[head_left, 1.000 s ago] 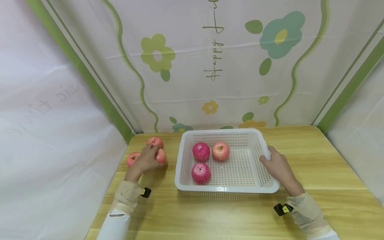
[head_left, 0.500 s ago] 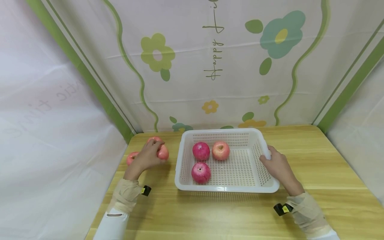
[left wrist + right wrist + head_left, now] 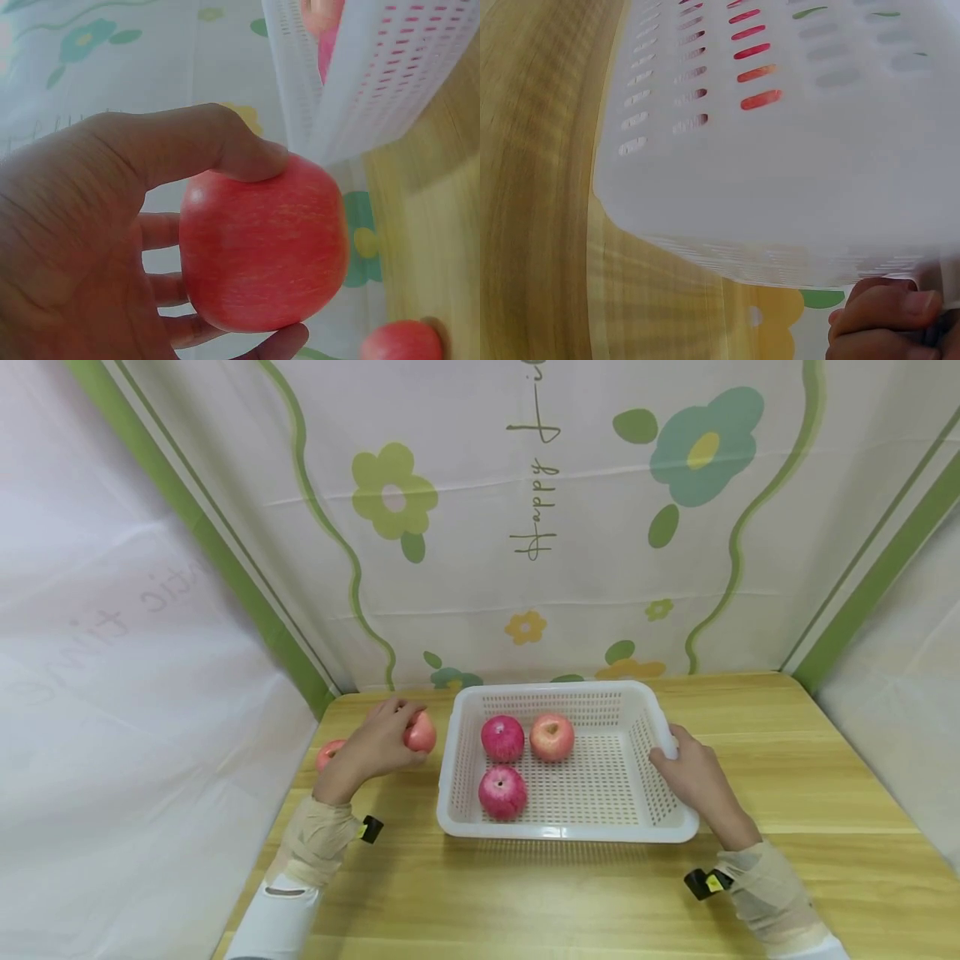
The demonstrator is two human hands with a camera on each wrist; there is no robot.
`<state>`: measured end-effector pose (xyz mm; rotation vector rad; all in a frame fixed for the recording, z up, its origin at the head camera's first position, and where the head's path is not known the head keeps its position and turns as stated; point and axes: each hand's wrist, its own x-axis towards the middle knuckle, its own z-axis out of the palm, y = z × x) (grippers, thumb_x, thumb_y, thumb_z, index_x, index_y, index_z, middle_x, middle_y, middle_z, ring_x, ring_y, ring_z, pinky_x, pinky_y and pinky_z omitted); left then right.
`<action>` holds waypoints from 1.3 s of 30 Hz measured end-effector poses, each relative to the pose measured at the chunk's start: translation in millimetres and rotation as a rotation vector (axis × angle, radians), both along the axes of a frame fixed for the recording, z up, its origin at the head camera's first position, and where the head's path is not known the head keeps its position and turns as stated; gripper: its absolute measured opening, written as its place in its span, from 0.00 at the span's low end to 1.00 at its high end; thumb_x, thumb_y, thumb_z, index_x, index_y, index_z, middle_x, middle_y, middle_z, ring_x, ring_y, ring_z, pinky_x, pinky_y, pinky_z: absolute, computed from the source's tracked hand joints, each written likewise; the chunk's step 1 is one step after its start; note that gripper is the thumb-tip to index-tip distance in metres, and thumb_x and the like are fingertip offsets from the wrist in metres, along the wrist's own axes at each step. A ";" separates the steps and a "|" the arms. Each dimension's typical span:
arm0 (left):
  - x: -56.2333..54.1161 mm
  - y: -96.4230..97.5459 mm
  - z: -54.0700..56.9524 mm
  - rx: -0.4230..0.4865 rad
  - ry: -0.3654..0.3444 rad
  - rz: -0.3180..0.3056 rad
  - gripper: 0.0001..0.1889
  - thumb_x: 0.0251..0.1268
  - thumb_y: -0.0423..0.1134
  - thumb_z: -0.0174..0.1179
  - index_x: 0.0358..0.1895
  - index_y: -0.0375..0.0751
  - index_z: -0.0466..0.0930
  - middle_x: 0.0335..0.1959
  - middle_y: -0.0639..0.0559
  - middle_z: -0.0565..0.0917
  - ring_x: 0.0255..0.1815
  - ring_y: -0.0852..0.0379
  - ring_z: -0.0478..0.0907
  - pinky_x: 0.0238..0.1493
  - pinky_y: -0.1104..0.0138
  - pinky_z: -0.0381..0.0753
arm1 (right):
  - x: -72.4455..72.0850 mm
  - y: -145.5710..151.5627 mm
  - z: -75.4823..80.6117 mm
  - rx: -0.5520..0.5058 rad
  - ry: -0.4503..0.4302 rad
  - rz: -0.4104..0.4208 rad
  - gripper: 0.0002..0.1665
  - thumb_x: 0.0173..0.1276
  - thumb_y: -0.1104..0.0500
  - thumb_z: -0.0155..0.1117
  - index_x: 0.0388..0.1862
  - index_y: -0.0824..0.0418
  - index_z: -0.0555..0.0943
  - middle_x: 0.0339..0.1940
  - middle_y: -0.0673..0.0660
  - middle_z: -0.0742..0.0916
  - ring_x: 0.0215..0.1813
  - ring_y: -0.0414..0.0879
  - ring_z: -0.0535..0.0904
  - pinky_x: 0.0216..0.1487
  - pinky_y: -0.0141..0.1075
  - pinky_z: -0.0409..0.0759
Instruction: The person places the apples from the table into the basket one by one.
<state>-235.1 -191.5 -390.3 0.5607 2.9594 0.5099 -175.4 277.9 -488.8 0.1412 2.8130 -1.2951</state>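
Observation:
My left hand (image 3: 378, 745) grips a pinkish-red apple (image 3: 266, 247) between thumb and fingers, close to the left side of a white perforated plastic basket (image 3: 570, 833). My right hand (image 3: 693, 777) holds the basket's right rim, with the thumb over the inner side and curled fingers (image 3: 885, 311) under the edge. Inside the basket's left half lie two dark pinkish-red apples, one at the back (image 3: 502, 738) and another in front (image 3: 502, 792). Beside the back one sits a paler apple (image 3: 552, 737). Left of the basket, another red apple (image 3: 330, 753) is partly hidden behind my left hand.
The basket stands on a wood-grain table (image 3: 525, 902). A white cloth with printed flowers (image 3: 450, 585) hangs behind the table, and a white sheet (image 3: 150, 693) stands at the left. The table's far edge meets the cloth.
My left hand has lifted the apple from the group at the left and moved it right toward the basket. The right hand and basket have stayed in place.

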 end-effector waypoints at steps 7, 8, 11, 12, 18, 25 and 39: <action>1.4 9.8 9.1 -0.009 0.025 -0.039 0.42 0.55 0.44 0.73 0.77 0.44 0.71 0.74 0.39 0.71 0.71 0.37 0.70 0.58 0.45 0.85 | 0.1 0.2 -0.7 -0.001 -0.007 -0.003 0.44 0.83 0.54 0.52 0.83 0.79 0.50 0.60 0.86 0.80 0.38 0.58 0.92 0.29 0.43 0.91; 1.8 11.5 10.4 -0.011 0.031 -0.047 0.42 0.55 0.44 0.73 0.77 0.43 0.71 0.74 0.39 0.71 0.71 0.37 0.69 0.58 0.44 0.85 | 0.1 0.2 -0.7 -0.002 -0.008 -0.003 0.44 0.83 0.54 0.52 0.83 0.79 0.50 0.60 0.86 0.80 0.38 0.58 0.92 0.29 0.43 0.91; 2.7 16.8 13.0 -0.020 0.047 -0.071 0.42 0.55 0.45 0.73 0.76 0.42 0.72 0.73 0.38 0.72 0.73 0.37 0.69 0.61 0.43 0.83 | 0.2 -0.5 -0.4 -0.005 -0.011 -0.004 0.44 0.83 0.54 0.52 0.83 0.79 0.50 0.60 0.85 0.80 0.38 0.58 0.92 0.29 0.42 0.91; 2.8 18.5 13.5 -0.024 0.052 -0.078 0.42 0.56 0.45 0.73 0.76 0.42 0.72 0.73 0.38 0.72 0.73 0.37 0.69 0.62 0.42 0.83 | 0.2 -0.8 -0.4 -0.004 -0.010 -0.004 0.44 0.82 0.54 0.52 0.83 0.79 0.50 0.60 0.85 0.80 0.38 0.58 0.92 0.28 0.42 0.91; 4.3 30.0 18.0 -0.023 0.044 -0.100 0.43 0.56 0.47 0.74 0.77 0.42 0.71 0.75 0.38 0.71 0.75 0.37 0.68 0.66 0.39 0.80 | -0.2 -1.1 -2.3 0.003 -0.001 -0.001 0.43 0.82 0.55 0.52 0.83 0.79 0.50 0.59 0.86 0.81 0.38 0.59 0.92 0.29 0.43 0.91; 1.5 46.5 20.0 -0.049 0.019 -0.141 0.44 0.58 0.46 0.73 0.80 0.43 0.69 0.73 0.41 0.71 0.74 0.41 0.68 0.64 0.46 0.83 | -0.6 0.1 -2.3 0.015 0.001 -0.002 0.44 0.83 0.54 0.52 0.83 0.80 0.50 0.59 0.86 0.81 0.38 0.57 0.91 0.29 0.42 0.90; -4.5 75.3 16.9 -0.096 0.017 -0.224 0.43 0.58 0.46 0.75 0.79 0.44 0.70 0.70 0.43 0.72 0.69 0.42 0.69 0.56 0.51 0.86 | -0.3 -1.5 -2.9 -0.003 0.008 0.003 0.43 0.82 0.55 0.51 0.83 0.79 0.50 0.60 0.86 0.80 0.38 0.57 0.92 0.29 0.42 0.91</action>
